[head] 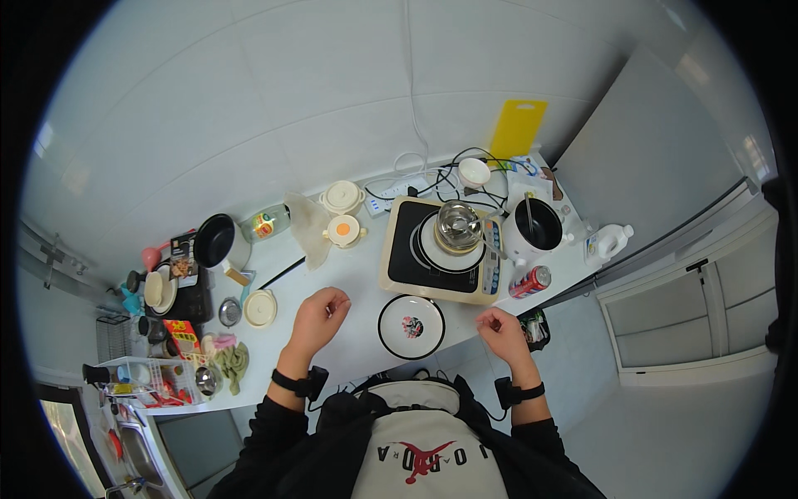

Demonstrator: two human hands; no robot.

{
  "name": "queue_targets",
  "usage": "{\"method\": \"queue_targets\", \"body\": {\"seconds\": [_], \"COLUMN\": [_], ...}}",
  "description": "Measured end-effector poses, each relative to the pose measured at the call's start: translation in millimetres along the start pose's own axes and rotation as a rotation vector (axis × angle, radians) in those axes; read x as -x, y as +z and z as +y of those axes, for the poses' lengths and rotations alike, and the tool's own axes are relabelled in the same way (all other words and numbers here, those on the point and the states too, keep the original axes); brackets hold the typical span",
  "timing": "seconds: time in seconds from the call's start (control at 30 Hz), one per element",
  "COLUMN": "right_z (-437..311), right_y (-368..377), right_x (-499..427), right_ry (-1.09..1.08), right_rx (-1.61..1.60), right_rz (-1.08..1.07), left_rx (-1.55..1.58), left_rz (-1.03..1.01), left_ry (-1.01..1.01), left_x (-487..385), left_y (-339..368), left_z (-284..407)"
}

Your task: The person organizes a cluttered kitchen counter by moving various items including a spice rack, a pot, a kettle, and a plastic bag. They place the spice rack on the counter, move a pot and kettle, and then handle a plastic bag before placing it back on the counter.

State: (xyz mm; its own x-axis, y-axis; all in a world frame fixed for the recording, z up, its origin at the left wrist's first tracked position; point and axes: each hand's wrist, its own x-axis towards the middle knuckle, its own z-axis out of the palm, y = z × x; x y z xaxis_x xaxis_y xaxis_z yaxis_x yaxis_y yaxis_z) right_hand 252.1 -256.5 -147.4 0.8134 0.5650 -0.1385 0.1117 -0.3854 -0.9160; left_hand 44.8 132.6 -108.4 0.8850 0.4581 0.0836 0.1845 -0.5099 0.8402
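Note:
My left hand (320,317), loosely curled, is over the white counter, left of a white plate with a black rim (391,314). Whether its fingers are fully closed is unclear, and I see nothing held. My right hand (500,330) is curled too, near the counter's front edge to the right of the plate, with no object visible in it. Behind the plate stands an induction cooker (399,282) in a cream frame. On it are stacked dishes topped by a steel bowl (458,217) with utensils. A red drink can (530,282) lies on its side behind my right hand.
At right stand a white pot with dark inside (537,224) and a white jug (608,243). Cables and a power strip (399,194) run along the wall near a yellow cutting board (519,128). To the left are lidded cream pots (343,197), a saucepan (215,240) and a dish rack (143,380).

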Motion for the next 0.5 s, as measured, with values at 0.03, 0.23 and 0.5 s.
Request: {"method": "queue_targets", "body": {"seconds": [0.03,0.23,0.5], "right_z": [3.5,14.6,29.9], "right_y": [1.0,5.8,-10.2], "right_x": [-3.7,-16.2,-76.9], "right_ry": [0.012,0.122,0.291], "right_rx": [-0.038,-0.268,-0.343], "right_rz": [-0.005,-0.060,-0.074], "left_rx": [0.012,0.053,0.122], "left_rz": [-0.020,-0.050,-0.043], "left_ry": [0.003,-0.021,-0.042], "left_x": [-3.5,-21.4,-40.5], "left_y": [0.5,9.2,40.0], "left_z": [-1.7,-10.1,-16.1]}}
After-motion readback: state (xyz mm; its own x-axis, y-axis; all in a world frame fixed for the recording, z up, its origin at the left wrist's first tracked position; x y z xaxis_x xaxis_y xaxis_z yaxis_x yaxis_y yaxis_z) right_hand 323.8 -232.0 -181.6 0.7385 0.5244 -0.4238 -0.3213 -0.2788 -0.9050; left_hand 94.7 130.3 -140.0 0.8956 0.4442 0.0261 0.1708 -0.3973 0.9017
